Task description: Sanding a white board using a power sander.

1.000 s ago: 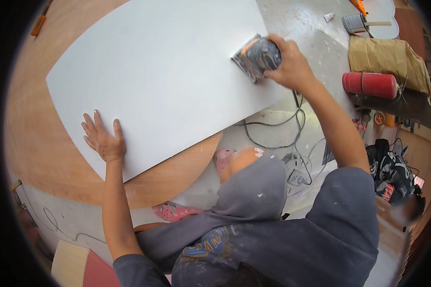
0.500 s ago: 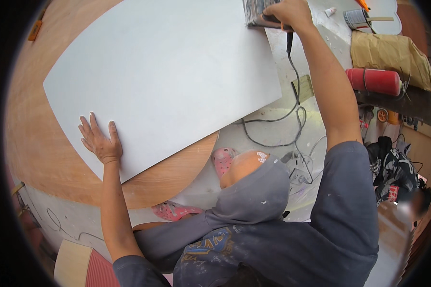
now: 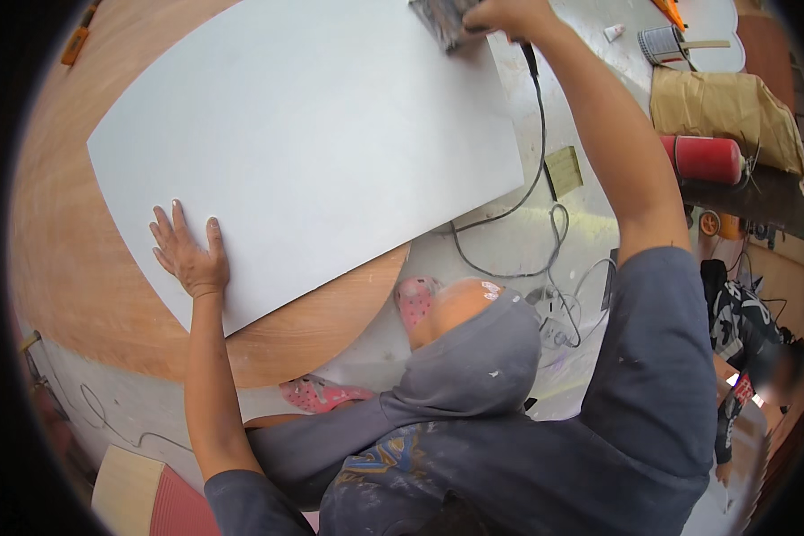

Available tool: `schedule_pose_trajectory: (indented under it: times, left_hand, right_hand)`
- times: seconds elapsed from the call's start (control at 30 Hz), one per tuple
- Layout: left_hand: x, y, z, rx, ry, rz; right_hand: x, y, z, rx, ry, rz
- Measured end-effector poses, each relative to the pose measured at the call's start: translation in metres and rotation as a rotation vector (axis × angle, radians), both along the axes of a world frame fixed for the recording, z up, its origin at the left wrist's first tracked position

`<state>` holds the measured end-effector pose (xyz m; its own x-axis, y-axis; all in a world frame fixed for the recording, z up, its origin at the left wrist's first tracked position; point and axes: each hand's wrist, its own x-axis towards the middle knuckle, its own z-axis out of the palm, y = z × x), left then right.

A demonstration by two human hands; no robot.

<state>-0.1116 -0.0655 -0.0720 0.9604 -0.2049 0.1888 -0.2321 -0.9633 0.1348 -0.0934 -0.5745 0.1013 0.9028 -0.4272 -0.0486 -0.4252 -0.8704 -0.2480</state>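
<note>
- Left hand (image 3: 186,255) lies flat with fingers spread on the near corner of the white panel (image 3: 304,152), gripping nothing; pressing down this way likely keeps the sheet from sliding under the tool.
- White panel is a large, smooth, matte rectangle with crisp edges, lying slantwise across a round wooden tabletop (image 3: 71,268) whose warm grain shows along the near and left sides.
- Below the table edge, pink clogs (image 3: 326,393) stand on a dusty pale floor, and a black power cable (image 3: 527,205) snakes off the panel and loops there.
- Right hand (image 3: 509,16) reaches to the far edge of the panel, closed over the top of a power sander (image 3: 442,18), a boxy grey tool held flat to the surface, partly cut off by the frame.
- Further right sit a red cylinder (image 3: 701,159), a crumpled brown paper sack (image 3: 724,112) and a small tin with a stick across it (image 3: 665,43).
</note>
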Motion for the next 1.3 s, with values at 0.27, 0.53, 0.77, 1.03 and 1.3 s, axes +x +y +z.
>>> schedule_pose_trajectory:
  times: [0.27, 0.53, 0.77, 1.03, 1.3]
  left_hand:
    - [0.0, 0.001, -0.002, 0.018, -0.025, 0.006]
    - [0.0, -0.01, 0.001, -0.037, -0.024, -0.014]
    - [-0.002, -0.006, -0.002, -0.022, -0.004, 0.003]
    - [-0.003, -0.005, 0.003, -0.027, -0.04, -0.016]
    - [0.001, -0.007, 0.008, 0.009, -0.05, 0.003]
  right_hand:
    - [0.016, 0.027, 0.015, 0.088, -0.017, -0.268]
    - [0.042, 0.007, -0.011, -0.128, -0.1, -0.108]
    - [0.05, 0.04, 0.019, 0.124, 0.0, -0.266]
    - [0.028, 0.06, 0.021, 0.147, 0.06, -0.276]
    - [0.061, 0.077, 0.007, 0.254, 0.005, -0.117]
